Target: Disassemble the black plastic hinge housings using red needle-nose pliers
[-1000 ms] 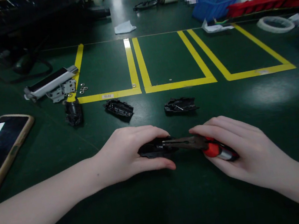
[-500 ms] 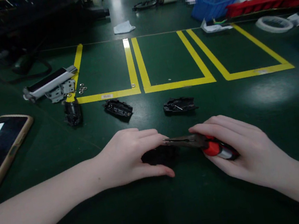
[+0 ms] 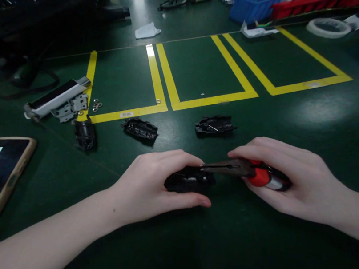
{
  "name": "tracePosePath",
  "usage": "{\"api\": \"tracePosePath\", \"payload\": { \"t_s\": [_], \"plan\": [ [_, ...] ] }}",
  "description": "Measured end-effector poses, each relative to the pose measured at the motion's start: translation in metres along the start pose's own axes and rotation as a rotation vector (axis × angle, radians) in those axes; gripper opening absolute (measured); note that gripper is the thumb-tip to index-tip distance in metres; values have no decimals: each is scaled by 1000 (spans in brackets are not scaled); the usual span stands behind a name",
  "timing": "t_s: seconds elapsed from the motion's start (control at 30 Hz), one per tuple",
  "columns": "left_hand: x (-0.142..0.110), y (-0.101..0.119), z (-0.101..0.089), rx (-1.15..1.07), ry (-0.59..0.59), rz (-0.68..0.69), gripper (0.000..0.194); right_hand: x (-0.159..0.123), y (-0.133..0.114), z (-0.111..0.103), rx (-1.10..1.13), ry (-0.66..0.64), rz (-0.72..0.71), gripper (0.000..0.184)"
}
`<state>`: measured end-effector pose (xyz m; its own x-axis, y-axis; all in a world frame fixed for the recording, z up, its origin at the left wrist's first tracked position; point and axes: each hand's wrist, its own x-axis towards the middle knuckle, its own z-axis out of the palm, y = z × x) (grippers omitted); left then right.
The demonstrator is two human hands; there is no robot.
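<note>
The held black part point(image 3: 193, 181) is partly covered by the left hand point(image 3: 153, 183), the pliers point(image 3: 259, 174) by the right hand point(image 3: 300, 184). The phone point(image 3: 0, 179) is cut off by the left edge.

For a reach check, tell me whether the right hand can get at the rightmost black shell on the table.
Probably yes: the black shell lies ahead and left of the right hand, with nothing visible between, though pliers fill that hand.

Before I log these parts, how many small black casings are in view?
4: the held casing in the left hand, and beyond it, on the table, the left casing, middle casing and right casing. Dark clutter may hide more.
</note>
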<state>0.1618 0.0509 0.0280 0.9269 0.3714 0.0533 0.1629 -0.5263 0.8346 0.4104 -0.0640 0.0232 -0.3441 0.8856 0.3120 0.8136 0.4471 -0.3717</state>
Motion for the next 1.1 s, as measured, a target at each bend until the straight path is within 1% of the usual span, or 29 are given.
{"api": "tracePosePath", "payload": {
  "t_s": [0.1,0.27,0.4,0.57,0.7,0.83,0.9,1.0,1.1],
  "plan": [
    [0,0,0,27,-14,13,39,-1,-1,2,13,21,-6,31],
    [1,1,-1,59,-50,6,41,-1,-3,6,35,47,-3,39],
    [1,0,-1,82,-39,34,41,-2,-4,6,31,51,-7,43],
    [0,-2,1,101,-31,86,41,-3,-3,6,22,54,22,45],
    [0,-3,1,100,-38,104,41,-4,-2,8,-16,24,-20,49],
    [0,-2,1,103,-24,112,41,-4,-2,7,-16,43,-23,50],
    [0,-2,1,152,-15,113,40,-4,-2,6,-8,78,-26,49],
    [1,-2,2,314,-2,119,43,-3,-2,4,2,107,-21,48],
    [0,-3,4,398,7,111,55,-3,-2,3,13,111,-5,49]
  ]
}}
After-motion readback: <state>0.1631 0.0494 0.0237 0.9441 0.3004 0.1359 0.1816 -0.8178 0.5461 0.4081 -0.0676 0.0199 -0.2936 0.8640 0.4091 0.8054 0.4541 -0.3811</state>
